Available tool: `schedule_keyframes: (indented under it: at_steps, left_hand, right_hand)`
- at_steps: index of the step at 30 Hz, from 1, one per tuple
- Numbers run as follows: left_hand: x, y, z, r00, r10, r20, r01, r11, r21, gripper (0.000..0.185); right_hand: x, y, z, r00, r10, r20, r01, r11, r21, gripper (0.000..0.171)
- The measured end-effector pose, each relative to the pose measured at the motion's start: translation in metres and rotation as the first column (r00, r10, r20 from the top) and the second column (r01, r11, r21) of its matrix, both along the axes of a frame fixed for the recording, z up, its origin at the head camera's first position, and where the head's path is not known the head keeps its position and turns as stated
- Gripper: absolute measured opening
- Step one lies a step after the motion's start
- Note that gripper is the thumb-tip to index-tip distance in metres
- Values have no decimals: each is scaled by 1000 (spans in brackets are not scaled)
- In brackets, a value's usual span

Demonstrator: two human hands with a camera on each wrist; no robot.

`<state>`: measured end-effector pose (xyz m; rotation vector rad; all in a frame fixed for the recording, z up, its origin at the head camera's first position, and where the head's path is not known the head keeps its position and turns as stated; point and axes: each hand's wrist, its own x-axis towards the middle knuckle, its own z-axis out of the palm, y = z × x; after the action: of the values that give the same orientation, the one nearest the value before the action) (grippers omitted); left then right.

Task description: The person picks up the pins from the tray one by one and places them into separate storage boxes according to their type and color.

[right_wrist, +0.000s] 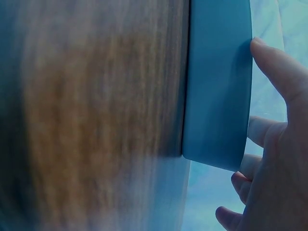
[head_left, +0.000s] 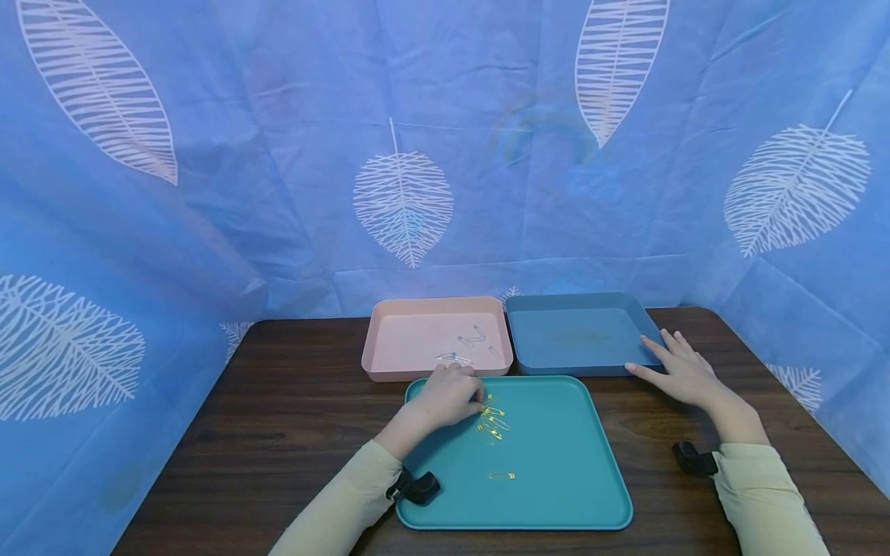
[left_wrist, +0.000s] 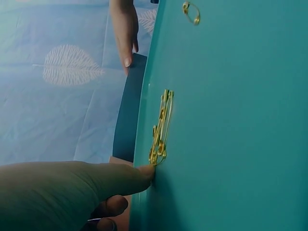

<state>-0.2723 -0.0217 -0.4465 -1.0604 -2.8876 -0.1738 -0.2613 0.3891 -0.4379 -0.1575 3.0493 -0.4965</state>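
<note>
Several gold safety pins (head_left: 492, 421) lie in a loose pile on the teal tray (head_left: 549, 494). My left hand (head_left: 448, 395) reaches over the tray's back left part, fingers bent downward. In the left wrist view its thumb (left_wrist: 127, 177) has its tip right at the near end of the gold pile; whether a pin is pinched there, I cannot tell. A single gold safety pin (head_left: 502, 476) lies apart, nearer the tray's front. My right hand (head_left: 684, 374) is spread at the right front corner of the blue tray (head_left: 584, 369), thumb at the rim in the right wrist view.
Behind the teal tray stands a pink tray (head_left: 403, 369), left of the blue one, with several silver safety pins (head_left: 474, 337) inside. All three trays rest on a dark wooden table (head_left: 292, 432). A blue leaf-print cloth (head_left: 292, 193) hangs behind and along the sides.
</note>
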Motion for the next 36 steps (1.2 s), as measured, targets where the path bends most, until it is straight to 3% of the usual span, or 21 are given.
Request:
schedule_keyframes:
  at_steps: [10, 19, 28, 36]
  left_hand:
    - [3, 7, 1, 999, 7, 42, -7, 1000, 4, 12]
    - [2, 9, -1, 1000, 0, -5, 0, 1000, -22, 14]
    - [2, 13, 4, 993, -80, -83, 67, 986, -154, 10]
    - [-1, 11, 8, 991, -119, -61, 110, 986, -128, 15]
  right_hand:
    - [0, 2, -3, 1000, -3, 3, 3, 1000, -1, 88]
    - [-3, 2, -3, 1000, -8, 4, 8, 1000, -7, 90]
    - [-6, 2, 1, 1000, -9, 6, 9, 1000, 0, 91]
    - [-6, 2, 0, 1000, -10, 2, 10, 1000, -2, 91]
